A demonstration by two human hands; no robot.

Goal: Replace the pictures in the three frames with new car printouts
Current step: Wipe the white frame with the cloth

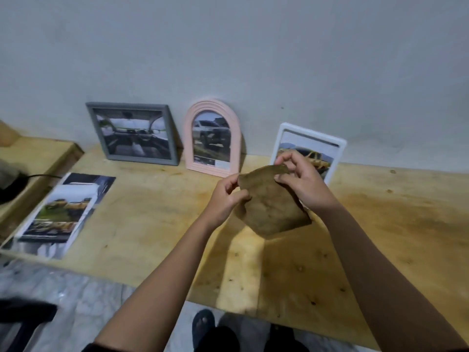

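Left hand [225,196] and right hand [302,179] each pinch the upper edge of a brown board [271,207], apparently a frame backing, holding it tilted in the air above a wooden table [152,212]. Just behind the right hand, and partly hidden by it, a white frame [312,132] showing a yellow pickup leans against the wall [228,47]. To its left along the same wall stand a pink arched frame [203,168] with a blurred off-road vehicle and a grey frame [140,160] with a car interior. Well apart, at the table's left edge, car printouts [58,214] lie in an overlapping stack. A sandalled foot [203,323] shows on the floor below.
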